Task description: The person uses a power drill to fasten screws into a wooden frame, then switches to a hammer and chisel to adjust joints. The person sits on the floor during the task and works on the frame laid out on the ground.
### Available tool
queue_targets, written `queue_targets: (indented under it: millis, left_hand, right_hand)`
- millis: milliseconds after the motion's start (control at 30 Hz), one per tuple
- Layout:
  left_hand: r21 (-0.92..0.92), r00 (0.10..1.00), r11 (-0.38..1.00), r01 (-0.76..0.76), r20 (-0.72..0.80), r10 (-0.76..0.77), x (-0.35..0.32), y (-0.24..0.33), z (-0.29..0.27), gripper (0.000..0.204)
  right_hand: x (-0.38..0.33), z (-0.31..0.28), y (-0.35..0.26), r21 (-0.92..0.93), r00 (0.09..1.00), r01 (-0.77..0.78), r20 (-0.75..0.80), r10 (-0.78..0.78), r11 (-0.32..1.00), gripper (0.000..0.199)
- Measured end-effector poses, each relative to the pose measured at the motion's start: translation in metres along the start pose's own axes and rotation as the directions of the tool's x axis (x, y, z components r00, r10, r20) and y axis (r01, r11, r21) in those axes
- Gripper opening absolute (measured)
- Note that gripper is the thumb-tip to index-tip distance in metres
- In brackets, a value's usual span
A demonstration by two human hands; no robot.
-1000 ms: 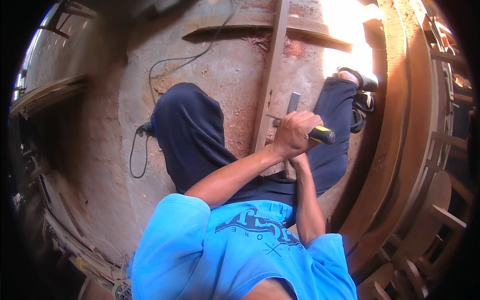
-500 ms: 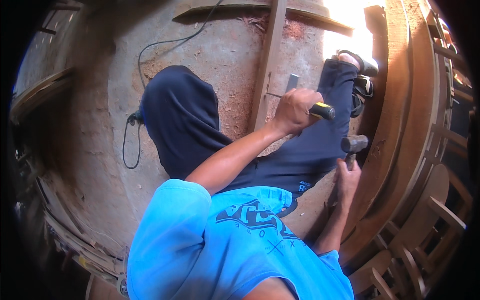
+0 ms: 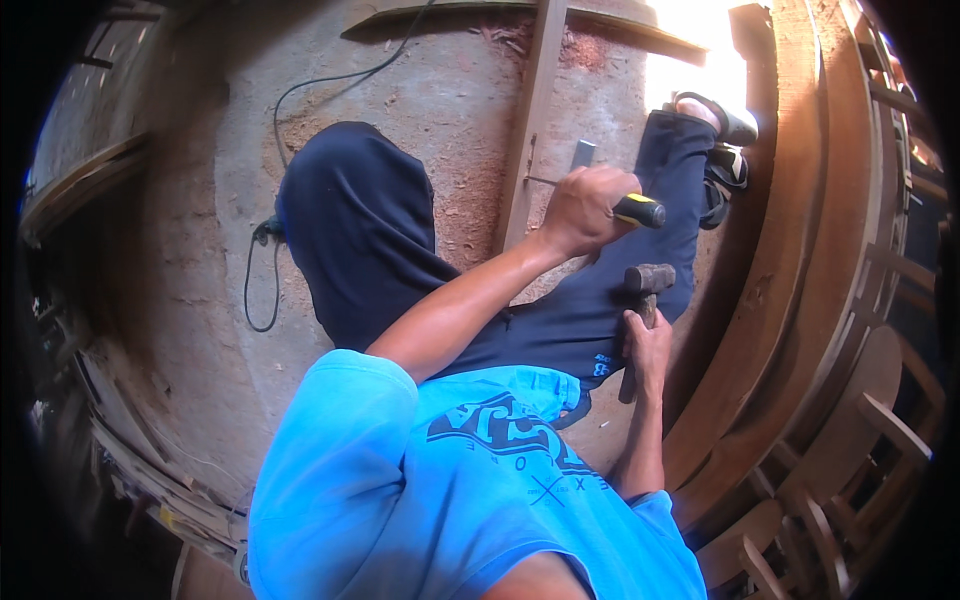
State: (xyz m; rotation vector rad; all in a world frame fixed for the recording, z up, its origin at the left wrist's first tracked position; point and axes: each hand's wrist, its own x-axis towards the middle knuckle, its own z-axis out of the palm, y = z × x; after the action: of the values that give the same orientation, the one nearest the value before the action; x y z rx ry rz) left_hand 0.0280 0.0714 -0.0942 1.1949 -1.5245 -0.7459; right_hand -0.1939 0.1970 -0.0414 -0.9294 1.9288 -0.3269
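Note:
My left hand (image 3: 590, 208) is closed round a chisel (image 3: 639, 210) with a black and yellow handle. Its thin blade reaches from the fist to a long, narrow wooden beam (image 3: 522, 185), with the tip at or very near dark slots in the beam's side. In my right hand (image 3: 650, 342) is a hammer (image 3: 650, 279), gripped by its dark wooden handle. The hammer head is up, apart from the chisel's butt, over my outstretched leg. A flat grey metal piece (image 3: 583, 153) shows just beyond my left fist; its lower part is hidden.
Wood shavings (image 3: 470, 215) litter the floor round the beam. Another board (image 3: 640, 30) crosses at the far end. A black cable (image 3: 330, 83) runs along the left. Thick timbers (image 3: 790, 270) and wooden chair parts (image 3: 870, 370) stand on the right.
My right hand has brought the hammer leftward, from beside the timbers toward the chisel. My left hand has shifted slightly, still on the chisel.

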Motion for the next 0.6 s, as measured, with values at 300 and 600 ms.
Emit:
queue_targets:
  millis: [300, 600]
  left_hand:
    - [-0.005, 1.0, 1.0, -0.015, 0.003, 0.015, 0.0, -0.002, 0.001, 0.024]
    - [-0.044, 0.999, 0.998, 0.038, -0.035, -0.039, 0.002, -0.004, -0.006, 0.027]
  right_hand:
    - [0.001, 0.0, -0.002, -0.01, 1.0, -0.009, 0.02, 0.009, 1.0, 0.019]
    - [0.002, -0.009, -0.017, 0.213, 0.999, 0.016, 0.044, -0.026, 0.977, 0.016]
